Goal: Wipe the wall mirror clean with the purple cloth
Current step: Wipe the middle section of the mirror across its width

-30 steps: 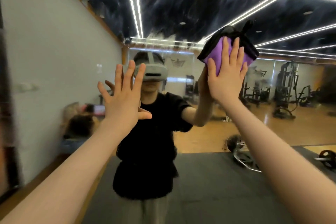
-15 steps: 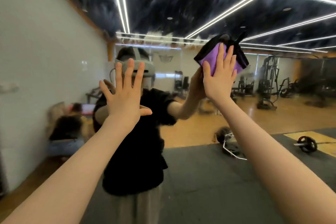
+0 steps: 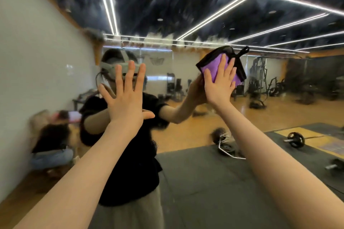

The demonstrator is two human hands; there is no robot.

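Observation:
The wall mirror (image 3: 186, 182) fills the view and reflects a gym room and my own figure. A purple cloth (image 3: 212, 67) with a black border and a hanging loop lies flat against the glass at upper right. My right hand (image 3: 219, 85) presses it there with straight, spread fingers. To its left, my left hand (image 3: 126, 98) is raised with straight, spread fingers at the glass and holds nothing. Whether its palm touches the mirror is unclear.
Reflected in the mirror are a dark floor mat, barbells and weight plates (image 3: 296, 138) on the wooden floor, exercise machines (image 3: 260, 78) at the back, and a crouching person (image 3: 50, 139) low on the left by a pale wall.
The view has swung right and up along the mirror. My right hand and the cloth have slid a little to the right on the glass. My left hand stays raised and spread.

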